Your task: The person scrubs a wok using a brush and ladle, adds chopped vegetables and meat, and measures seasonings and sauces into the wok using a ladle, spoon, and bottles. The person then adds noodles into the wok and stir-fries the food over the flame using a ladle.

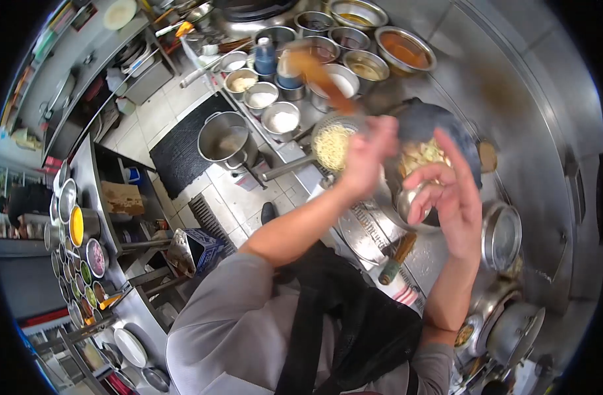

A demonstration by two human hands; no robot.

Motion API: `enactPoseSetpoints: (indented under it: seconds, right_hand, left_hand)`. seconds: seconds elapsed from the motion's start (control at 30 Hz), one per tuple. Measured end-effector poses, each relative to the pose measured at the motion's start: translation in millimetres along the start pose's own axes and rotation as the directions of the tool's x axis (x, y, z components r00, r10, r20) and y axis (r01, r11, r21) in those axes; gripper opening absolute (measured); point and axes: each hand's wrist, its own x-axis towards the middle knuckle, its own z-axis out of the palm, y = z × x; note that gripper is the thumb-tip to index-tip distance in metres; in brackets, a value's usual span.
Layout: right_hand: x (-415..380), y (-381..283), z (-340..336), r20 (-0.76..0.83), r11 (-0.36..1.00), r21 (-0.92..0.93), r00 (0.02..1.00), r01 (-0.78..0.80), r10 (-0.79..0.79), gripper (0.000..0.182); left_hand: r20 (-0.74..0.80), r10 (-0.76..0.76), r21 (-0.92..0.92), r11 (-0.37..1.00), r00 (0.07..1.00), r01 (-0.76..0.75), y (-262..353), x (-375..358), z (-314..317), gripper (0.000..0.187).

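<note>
Beyond the grip, round steel bowls of white powders [283, 120] and brown sauces [404, 49] crowd the counter; left of it, a large steel stockpot [223, 139] stands on the tiled floor.

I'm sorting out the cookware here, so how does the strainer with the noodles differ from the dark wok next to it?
The strainer is pale metal, shallow and small, with a long handle pointing away from the stove; the wok is dark, deeper and clearly larger. The strainer holds thin yellowish noodles, the wok chunkier pale food. The left hand is at the strainer, gripping a blurred wooden handle; the right hand is open over the wok. Both are round and hold food.
</note>
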Motion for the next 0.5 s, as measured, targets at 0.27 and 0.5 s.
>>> enactPoseSetpoints:
  seconds: [0.27,0.5]
  right_hand:
    - [131.3,189.8,53.8,-0.362,0.937,0.082,0.866,-0.339,0.344,0.038]
    - [287.8,326.3,215.7,0.016,0.635,0.317,0.674,-0.704,0.739,0.082]
  left_hand:
    - [-0.382,0.234,-0.223,0.915,0.894,-0.335,224.6,-51.0,-251.4,0.045]
    - [-0.576,0.428,-0.009,0.849,0.697,-0.529,324.4,-76.4,-364.8,0.043]
